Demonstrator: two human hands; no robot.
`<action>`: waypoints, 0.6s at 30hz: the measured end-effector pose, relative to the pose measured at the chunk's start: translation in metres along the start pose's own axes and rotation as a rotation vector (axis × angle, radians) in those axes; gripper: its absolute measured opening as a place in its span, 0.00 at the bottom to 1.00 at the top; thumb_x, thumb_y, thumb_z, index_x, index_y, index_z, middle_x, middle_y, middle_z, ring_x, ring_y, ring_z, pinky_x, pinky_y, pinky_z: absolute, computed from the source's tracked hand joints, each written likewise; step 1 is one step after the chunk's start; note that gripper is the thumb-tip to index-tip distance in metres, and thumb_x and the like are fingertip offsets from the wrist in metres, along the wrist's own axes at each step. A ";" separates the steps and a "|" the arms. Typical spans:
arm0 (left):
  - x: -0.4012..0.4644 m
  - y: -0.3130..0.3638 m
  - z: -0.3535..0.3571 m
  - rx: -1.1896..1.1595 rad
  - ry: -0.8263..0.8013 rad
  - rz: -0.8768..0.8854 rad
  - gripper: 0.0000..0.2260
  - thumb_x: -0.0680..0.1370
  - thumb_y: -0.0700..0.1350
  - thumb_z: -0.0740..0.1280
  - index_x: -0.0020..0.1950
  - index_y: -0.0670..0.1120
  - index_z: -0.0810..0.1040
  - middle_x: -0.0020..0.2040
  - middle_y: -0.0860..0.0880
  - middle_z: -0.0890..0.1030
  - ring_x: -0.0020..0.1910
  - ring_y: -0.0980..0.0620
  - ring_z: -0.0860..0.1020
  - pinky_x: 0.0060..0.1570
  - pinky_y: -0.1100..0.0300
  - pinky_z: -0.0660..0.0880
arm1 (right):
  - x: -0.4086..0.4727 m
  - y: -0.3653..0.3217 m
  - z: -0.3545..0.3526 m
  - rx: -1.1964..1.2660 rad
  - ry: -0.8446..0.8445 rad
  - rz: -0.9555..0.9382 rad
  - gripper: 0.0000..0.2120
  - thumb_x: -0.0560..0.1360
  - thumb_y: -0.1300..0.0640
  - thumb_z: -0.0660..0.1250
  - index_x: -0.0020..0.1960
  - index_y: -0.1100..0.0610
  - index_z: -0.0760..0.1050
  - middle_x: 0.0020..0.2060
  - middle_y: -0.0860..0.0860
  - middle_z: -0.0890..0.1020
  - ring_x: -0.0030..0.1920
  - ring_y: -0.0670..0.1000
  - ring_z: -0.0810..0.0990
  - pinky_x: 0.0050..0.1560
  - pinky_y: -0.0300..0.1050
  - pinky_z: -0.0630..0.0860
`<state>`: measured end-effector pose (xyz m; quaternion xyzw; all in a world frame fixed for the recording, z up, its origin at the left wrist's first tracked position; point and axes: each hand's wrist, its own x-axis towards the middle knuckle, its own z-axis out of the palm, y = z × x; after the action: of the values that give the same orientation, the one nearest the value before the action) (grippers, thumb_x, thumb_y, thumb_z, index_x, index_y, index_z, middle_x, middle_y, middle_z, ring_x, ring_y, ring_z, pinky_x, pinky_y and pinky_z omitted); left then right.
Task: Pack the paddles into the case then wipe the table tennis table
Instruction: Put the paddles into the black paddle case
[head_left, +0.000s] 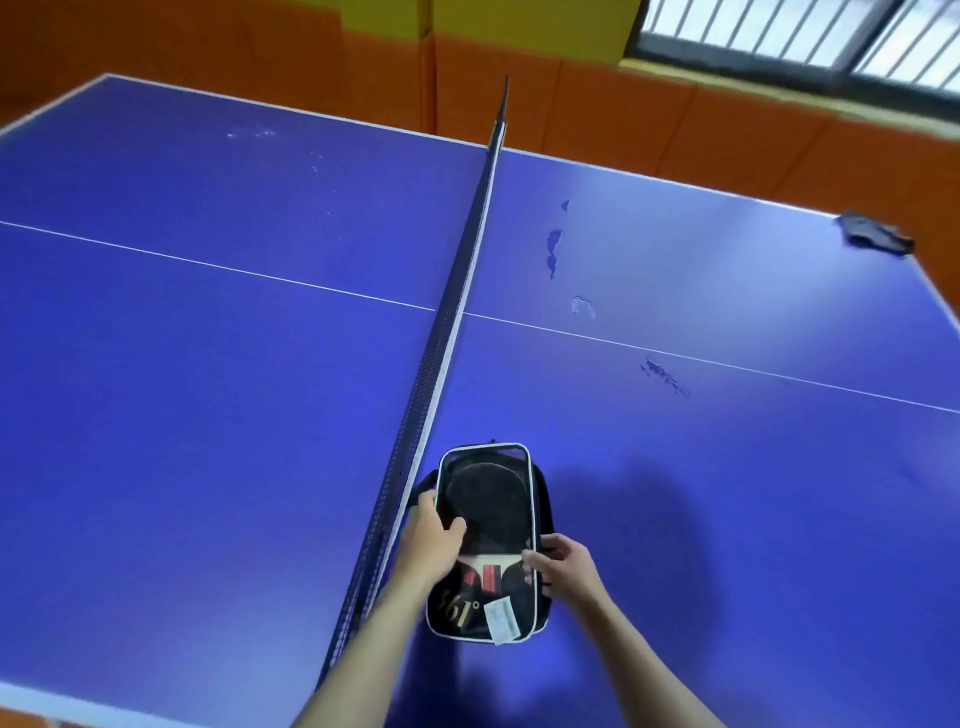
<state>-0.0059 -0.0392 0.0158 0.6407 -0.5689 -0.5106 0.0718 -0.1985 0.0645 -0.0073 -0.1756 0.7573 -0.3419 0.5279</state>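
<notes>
A black paddle case (537, 499) with white piping and a clear front lies on the blue table tennis table (208, 389), just right of the net. Through the clear front I see paddles (488, 506) with dark rubber and red-marked handles. My left hand (434, 540) grips the case's left edge, thumb on the clear front. At the right edge, my right hand (563, 569) pinches the case near the handles. A dark cloth (875, 236) lies crumpled at the table's far right corner.
The net (457, 312) runs from near me to the far edge, close to the case's left side. Several wet or scuffed marks (553, 252) spot the right half. Orange wall padding (675, 114) and a barred window (831, 36) stand beyond the table.
</notes>
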 end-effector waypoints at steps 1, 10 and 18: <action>0.002 0.000 0.002 -0.028 0.019 -0.037 0.26 0.83 0.49 0.64 0.80 0.48 0.60 0.75 0.46 0.68 0.71 0.44 0.72 0.63 0.52 0.70 | 0.004 0.001 0.001 -0.112 0.040 -0.027 0.05 0.73 0.59 0.75 0.49 0.58 0.82 0.37 0.51 0.87 0.39 0.54 0.83 0.36 0.46 0.77; 0.033 -0.026 0.024 0.076 -0.073 -0.140 0.30 0.84 0.55 0.62 0.82 0.46 0.57 0.79 0.44 0.64 0.75 0.42 0.68 0.72 0.43 0.69 | 0.020 0.010 0.004 -0.401 0.083 -0.075 0.23 0.74 0.52 0.70 0.68 0.47 0.71 0.62 0.48 0.73 0.60 0.54 0.78 0.60 0.52 0.77; 0.028 -0.024 0.033 0.118 0.040 -0.070 0.10 0.84 0.53 0.62 0.61 0.51 0.69 0.60 0.49 0.74 0.52 0.47 0.77 0.51 0.50 0.76 | 0.039 0.002 0.001 -0.258 0.061 -0.036 0.10 0.79 0.59 0.66 0.57 0.50 0.82 0.48 0.48 0.86 0.52 0.52 0.84 0.55 0.49 0.78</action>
<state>-0.0196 -0.0375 -0.0320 0.6736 -0.5737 -0.4653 0.0272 -0.2120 0.0410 -0.0353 -0.2451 0.8075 -0.2564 0.4714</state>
